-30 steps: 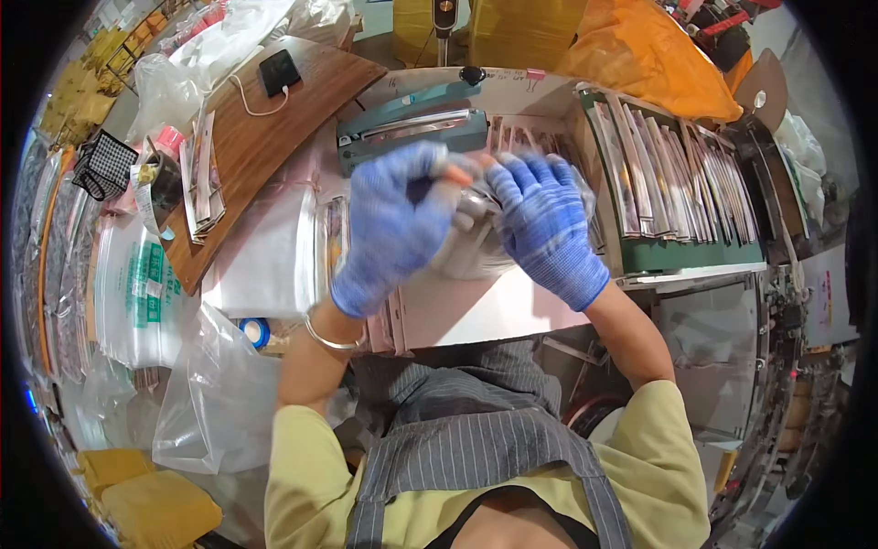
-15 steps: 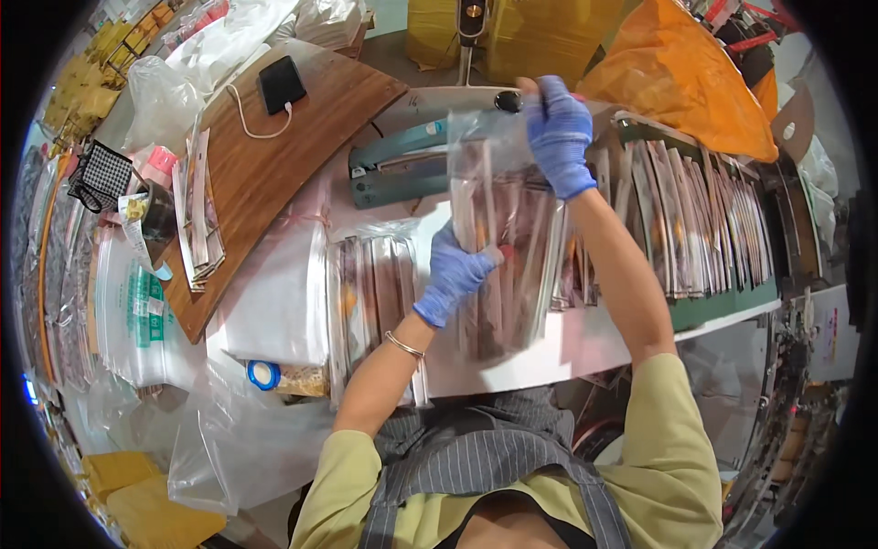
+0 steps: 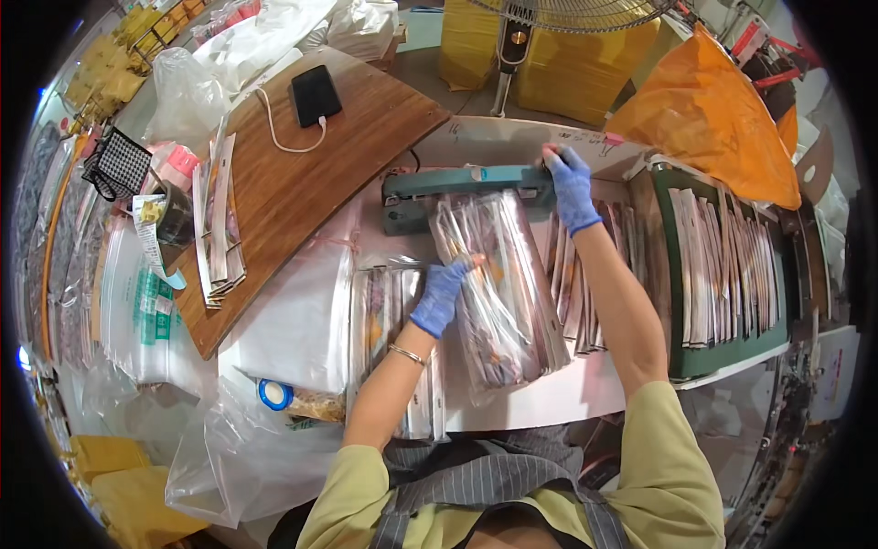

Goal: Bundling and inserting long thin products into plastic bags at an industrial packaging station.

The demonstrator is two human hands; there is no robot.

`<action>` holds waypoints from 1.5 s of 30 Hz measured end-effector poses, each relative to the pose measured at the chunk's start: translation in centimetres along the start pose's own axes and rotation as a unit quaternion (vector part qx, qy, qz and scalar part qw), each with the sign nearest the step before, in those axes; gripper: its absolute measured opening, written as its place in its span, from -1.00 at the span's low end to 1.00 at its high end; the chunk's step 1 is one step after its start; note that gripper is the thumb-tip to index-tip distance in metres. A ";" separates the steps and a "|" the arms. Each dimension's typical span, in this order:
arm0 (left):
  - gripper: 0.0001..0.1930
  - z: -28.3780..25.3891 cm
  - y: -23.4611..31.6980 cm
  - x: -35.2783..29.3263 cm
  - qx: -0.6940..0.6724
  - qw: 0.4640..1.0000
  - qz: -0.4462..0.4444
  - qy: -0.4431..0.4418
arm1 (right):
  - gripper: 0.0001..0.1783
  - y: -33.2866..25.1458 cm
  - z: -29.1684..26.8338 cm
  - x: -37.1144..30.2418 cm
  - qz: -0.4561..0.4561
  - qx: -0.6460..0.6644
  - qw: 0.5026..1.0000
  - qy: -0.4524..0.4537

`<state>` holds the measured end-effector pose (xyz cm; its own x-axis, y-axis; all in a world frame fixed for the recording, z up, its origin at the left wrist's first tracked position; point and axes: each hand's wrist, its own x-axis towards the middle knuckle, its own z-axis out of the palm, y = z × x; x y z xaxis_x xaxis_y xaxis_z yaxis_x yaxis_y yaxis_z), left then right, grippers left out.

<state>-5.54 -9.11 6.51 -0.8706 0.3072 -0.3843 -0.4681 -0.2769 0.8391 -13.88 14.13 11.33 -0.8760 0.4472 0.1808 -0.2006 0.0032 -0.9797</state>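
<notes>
A clear plastic bag of flat packets (image 3: 501, 306) lies slightly aslant in front of me, its far end against a teal bag sealer (image 3: 425, 215). My left hand (image 3: 443, 295), in a blue glove with bare fingertips, presses on the bag's left side, the thumb and fingers closed on the plastic. Beyond the bag, my right hand (image 3: 573, 188), gloved alike, is curled around the right end of the sealer's long arm (image 3: 457, 178). Whether the bag's mouth sits fully under that arm is hard to make out.
Left of the bag stand more bagged packets (image 3: 389, 320) and a stack of clear bags (image 3: 297, 311). A brown board (image 3: 338, 128) carries a phone (image 3: 315, 95) with a white cable. At right, a green box (image 3: 686, 361) holds upright packets. An orange bag (image 3: 709, 128) lies behind it.
The bag of packets has come down flat, its far end now at the sealer. The sealer's arm is lower, with my right hand on its end. My left hand stays on the bag.
</notes>
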 end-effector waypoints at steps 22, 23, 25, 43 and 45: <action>-0.54 -9.4 8.9 -5.3 0.209 0.973 0.012 -0.095 | -0.53 2.7 4.4 -16.6 0.215 -0.124 0.968 -0.046; -0.43 -11.3 7.9 -6.1 0.245 0.961 0.121 -0.042 | -0.51 4.1 5.3 -21.2 0.221 -0.150 0.950 -0.163; -0.33 -13.3 5.4 -9.5 0.276 0.936 0.216 0.034 | -0.49 1.3 9.5 -28.2 0.288 0.044 0.929 -0.228; -0.48 -21.5 12.7 -39.6 0.683 0.589 0.099 0.421 | -0.32 -22.5 18.7 -30.8 -0.286 -0.123 0.864 -0.397; -0.45 -24.6 9.8 -41.9 0.769 0.474 -0.081 0.420 | -0.47 -25.7 24.0 -31.9 -0.229 0.042 0.865 -0.445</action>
<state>22.58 -47.10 21.39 -0.8974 -0.4401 0.0332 -0.4380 0.8791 -0.1880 8.70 -21.72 32.84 -0.6791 -0.4503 0.5797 -0.6142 -0.0841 -0.7847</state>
